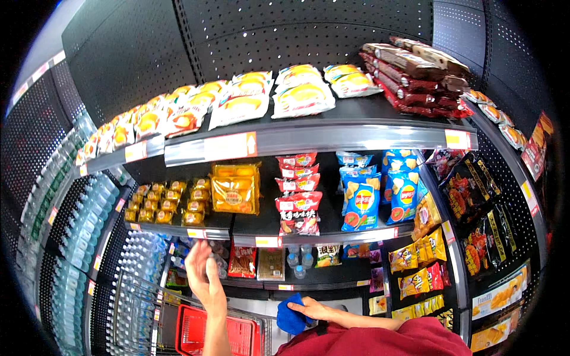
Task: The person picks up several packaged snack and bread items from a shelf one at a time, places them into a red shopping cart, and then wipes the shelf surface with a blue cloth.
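Observation:
Raised before the lower shelves, my left hand (204,271) holds nothing, its fingers spread a little. It is just below the price-tag edge of the middle shelf (209,233). Above that edge are small yellow-wrapped cakes (194,204) and a larger yellow bag of cakes (235,189). My right hand (311,308) grips a bunched blue cloth (291,315) low in front of my body. Behind and beyond the hands, a red snack bag (242,262) and a brown package (270,263) stand on the shelf below.
A red basket (191,329) sits in a wire shopping cart (142,307) at lower left. The upper shelf (320,138) juts out, carrying white-wrapped breads (303,99) and stacked brown packs (409,80). Lay's chip bags (360,202) stand at right. Bottled water (87,222) lines the left.

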The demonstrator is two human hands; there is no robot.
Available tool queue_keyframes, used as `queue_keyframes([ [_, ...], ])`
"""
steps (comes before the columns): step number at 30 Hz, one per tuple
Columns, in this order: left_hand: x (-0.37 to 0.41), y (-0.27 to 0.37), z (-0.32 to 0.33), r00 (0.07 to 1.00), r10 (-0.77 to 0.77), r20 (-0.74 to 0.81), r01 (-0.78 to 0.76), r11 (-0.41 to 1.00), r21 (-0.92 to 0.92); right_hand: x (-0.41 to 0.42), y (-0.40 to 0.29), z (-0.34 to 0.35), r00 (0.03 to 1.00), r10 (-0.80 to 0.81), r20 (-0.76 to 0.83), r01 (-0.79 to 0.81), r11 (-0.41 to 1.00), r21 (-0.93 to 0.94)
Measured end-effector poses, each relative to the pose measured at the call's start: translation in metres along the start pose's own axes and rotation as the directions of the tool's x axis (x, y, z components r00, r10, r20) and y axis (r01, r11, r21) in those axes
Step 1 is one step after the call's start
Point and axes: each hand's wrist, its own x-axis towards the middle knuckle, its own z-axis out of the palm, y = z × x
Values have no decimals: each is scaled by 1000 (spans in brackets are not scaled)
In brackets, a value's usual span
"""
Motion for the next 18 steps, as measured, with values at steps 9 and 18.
queue_keyframes([
  [9, 127, 187, 130, 640, 665, 385, -756, 635, 160, -44, -5, -63, 989, 117, -86, -111, 991, 73],
  [18, 193, 199, 183, 609, 414, 677, -738, 608, 293, -70, 9, -102, 969, 62, -241, -34, 992, 122],
])
